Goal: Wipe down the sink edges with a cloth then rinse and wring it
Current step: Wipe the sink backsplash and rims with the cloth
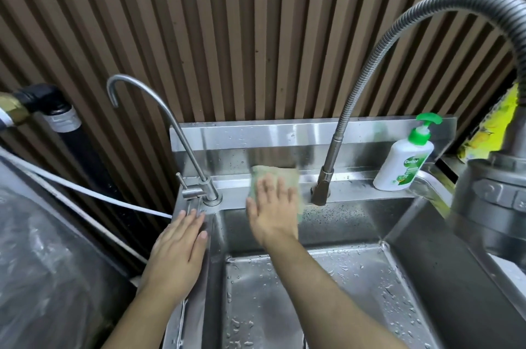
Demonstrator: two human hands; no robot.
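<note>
Steel sink under slatted wall: right hand presses the green cloth flat-palmed on the back edge, between both taps. Left hand, open and empty, rests on the left edge. Unwiped ledge runs rightward.

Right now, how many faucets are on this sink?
2: a slim gooseneck faucet at the back left corner, and a flexible-hose faucet right of the cloth.

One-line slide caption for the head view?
Right hand presses a green cloth flat on the sink's back ledge; left hand rests on the left rim.
</note>
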